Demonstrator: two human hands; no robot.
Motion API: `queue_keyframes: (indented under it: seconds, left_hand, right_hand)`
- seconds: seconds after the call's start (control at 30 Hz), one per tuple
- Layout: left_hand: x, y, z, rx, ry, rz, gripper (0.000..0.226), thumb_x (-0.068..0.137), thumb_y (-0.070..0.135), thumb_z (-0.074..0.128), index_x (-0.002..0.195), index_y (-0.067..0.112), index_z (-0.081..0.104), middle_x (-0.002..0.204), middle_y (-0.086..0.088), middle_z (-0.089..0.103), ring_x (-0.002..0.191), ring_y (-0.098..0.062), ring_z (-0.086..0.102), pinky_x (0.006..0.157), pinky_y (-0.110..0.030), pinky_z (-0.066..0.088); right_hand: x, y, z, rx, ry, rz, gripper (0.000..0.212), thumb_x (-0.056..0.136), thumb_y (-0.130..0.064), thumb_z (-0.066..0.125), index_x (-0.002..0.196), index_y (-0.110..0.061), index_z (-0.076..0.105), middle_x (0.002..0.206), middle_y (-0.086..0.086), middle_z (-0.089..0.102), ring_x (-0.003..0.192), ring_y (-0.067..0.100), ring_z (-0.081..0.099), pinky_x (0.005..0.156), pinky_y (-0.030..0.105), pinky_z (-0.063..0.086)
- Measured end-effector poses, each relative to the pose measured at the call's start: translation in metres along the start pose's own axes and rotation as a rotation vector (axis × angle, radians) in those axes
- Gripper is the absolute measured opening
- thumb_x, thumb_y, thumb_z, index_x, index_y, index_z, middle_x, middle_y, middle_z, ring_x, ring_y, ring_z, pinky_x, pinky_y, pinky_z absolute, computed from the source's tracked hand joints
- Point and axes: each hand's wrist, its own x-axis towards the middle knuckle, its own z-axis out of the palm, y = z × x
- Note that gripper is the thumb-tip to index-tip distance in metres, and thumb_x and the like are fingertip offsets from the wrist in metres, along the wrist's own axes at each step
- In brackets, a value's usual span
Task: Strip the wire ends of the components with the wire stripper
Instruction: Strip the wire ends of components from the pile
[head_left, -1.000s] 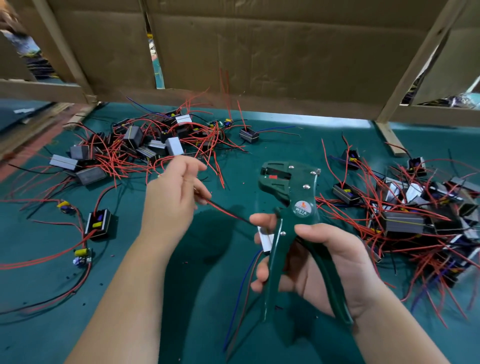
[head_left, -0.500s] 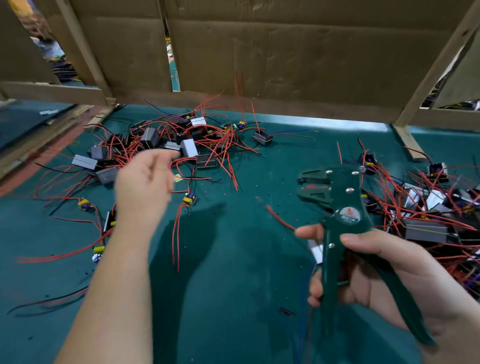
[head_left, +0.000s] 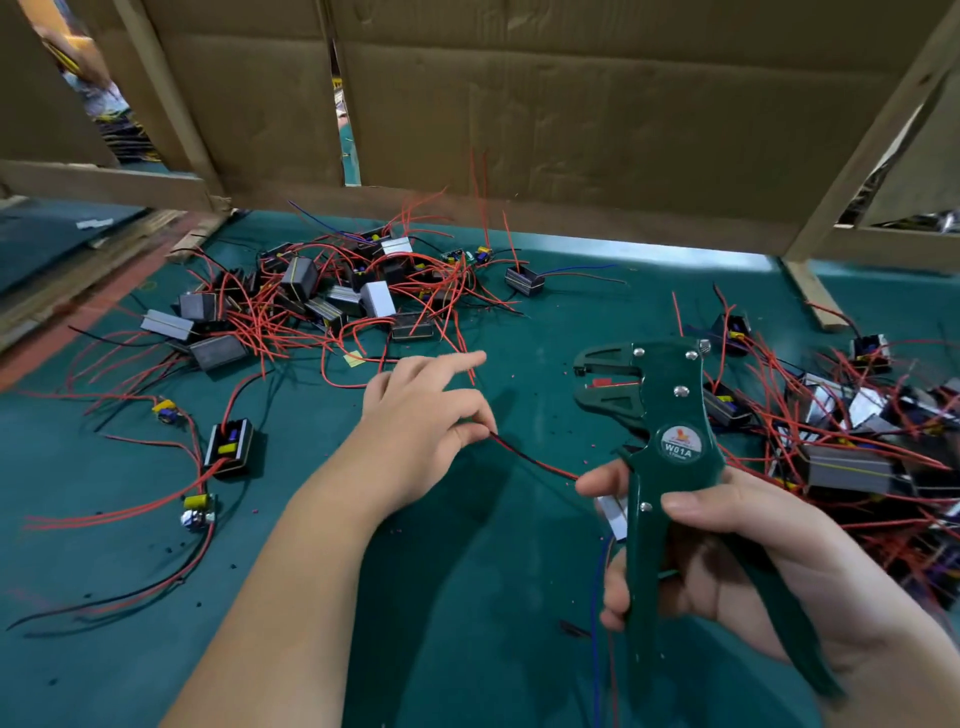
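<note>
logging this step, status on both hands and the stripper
Left hand pinches red-and-black wire. Right hand grips wire stripper, jaws apart, wire not yet in them. Component piles either side, none in the way.

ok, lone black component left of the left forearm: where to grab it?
Probably from above, pinching the black component by its long side walls: it lies flat on the green mat, apart from the pile, and its red wires leave the short ends, so the long sides are free.
</note>
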Motion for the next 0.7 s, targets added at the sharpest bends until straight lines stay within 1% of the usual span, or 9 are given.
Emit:
queue_keyframes:
  seconds: [0.1, 0.17, 0.23, 0.33, 0.4, 0.47, 0.53, 0.63, 0.7]
  left_hand:
    - [0.002, -0.004, -0.002, -0.009, 0.02, -0.018, 0.013, 0.095, 0.032, 0.057, 0.083, 0.037, 0.061, 0.124, 0.024, 0.054, 0.116, -0.006, 0.036, 0.093, -0.023, 0.012]
    - [0.0, -0.002, -0.003, -0.106, 0.031, -0.024, 0.02, 0.096, 0.03, 0.054, 0.078, 0.038, 0.053, 0.09, 0.022, 0.065, 0.091, 0.003, 0.047, 0.092, -0.026, 0.024]
    - [-0.001, 0.001, -0.004, -0.211, 0.021, -0.027, 0.022, 0.096, 0.03, 0.055, 0.075, 0.038, 0.052, 0.073, 0.022, 0.066, 0.075, 0.007, 0.052, 0.079, -0.021, 0.035]
    - [-0.001, 0.01, -0.003, -0.295, 0.031, 0.045, 0.02, 0.094, 0.028, 0.059, 0.077, 0.038, 0.055, 0.071, 0.02, 0.067, 0.072, 0.003, 0.058, 0.067, -0.017, 0.041]
    - [0.0, 0.022, -0.001, -0.4, 0.035, 0.123, 0.018, 0.093, 0.03, 0.059, 0.078, 0.038, 0.057, 0.072, 0.021, 0.067, 0.07, -0.004, 0.06, 0.066, -0.016, 0.043]
    - [-0.002, 0.032, 0.001, -0.536, 0.024, 0.178, 0.016, 0.092, 0.03, 0.057, 0.077, 0.035, 0.058, 0.07, 0.021, 0.066, 0.066, -0.001, 0.06, 0.064, -0.012, 0.041]
    - [-0.003, 0.036, 0.004, -0.55, -0.004, 0.187, 0.017, 0.09, 0.03, 0.055, 0.074, 0.035, 0.058, 0.071, 0.02, 0.066, 0.066, 0.004, 0.059, 0.064, -0.008, 0.04]
    - [-0.001, 0.031, 0.004, -0.475, -0.088, 0.118, 0.017, 0.085, 0.043, 0.053, 0.075, 0.032, 0.061, 0.073, 0.013, 0.067, 0.067, -0.005, 0.059, 0.065, -0.023, 0.046]
    - [-0.001, 0.029, 0.002, -0.491, -0.116, 0.104, 0.019, 0.084, 0.043, 0.053, 0.075, 0.03, 0.062, 0.071, 0.015, 0.066, 0.064, -0.006, 0.057, 0.062, -0.02, 0.044]
  right_hand:
    - [-0.01, 0.022, -0.002, -0.15, 0.127, -0.107, 0.068, 0.048, -0.024, 0.088, 0.107, 0.002, 0.069, 0.077, 0.033, 0.06, 0.064, 0.046, 0.064, 0.063, 0.052, 0.054]
    - [-0.006, 0.02, -0.002, -0.228, 0.281, -0.189, 0.054, 0.055, -0.019, 0.081, 0.105, -0.002, 0.07, 0.079, 0.024, 0.065, 0.063, 0.044, 0.065, 0.06, 0.049, 0.055]
    - [-0.003, 0.024, -0.004, -0.335, 0.396, -0.322, 0.037, 0.064, -0.017, 0.069, 0.101, -0.009, 0.073, 0.078, 0.015, 0.068, 0.065, 0.042, 0.067, 0.062, 0.052, 0.055]
    - [0.0, 0.022, 0.005, -0.357, 0.341, -0.465, 0.033, 0.065, -0.02, 0.077, 0.098, -0.016, 0.074, 0.097, 0.012, 0.071, 0.066, 0.04, 0.068, 0.064, 0.053, 0.055]
    - [0.005, 0.023, 0.011, -0.3, 0.191, -0.389, 0.046, 0.06, -0.029, 0.086, 0.101, -0.012, 0.071, 0.106, 0.014, 0.069, 0.067, 0.04, 0.067, 0.063, 0.048, 0.055]
    - [0.014, 0.028, 0.014, -0.428, 0.214, -0.283, 0.033, 0.061, -0.03, 0.08, 0.092, -0.019, 0.073, 0.09, 0.011, 0.07, 0.069, 0.036, 0.069, 0.062, 0.044, 0.056]
    - [0.024, 0.033, 0.013, -0.482, 0.304, -0.191, 0.03, 0.067, -0.028, 0.072, 0.094, -0.015, 0.07, 0.08, 0.01, 0.068, 0.069, 0.034, 0.069, 0.065, 0.044, 0.057]
    - [0.025, 0.033, 0.008, -0.401, 0.399, -0.152, 0.039, 0.067, -0.024, 0.069, 0.097, 0.001, 0.065, 0.074, 0.009, 0.065, 0.065, 0.037, 0.067, 0.065, 0.045, 0.056]
    - [0.022, 0.029, 0.006, -0.385, 0.417, -0.187, 0.032, 0.067, -0.024, 0.07, 0.09, -0.001, 0.069, 0.072, 0.008, 0.066, 0.064, 0.037, 0.067, 0.062, 0.044, 0.056]
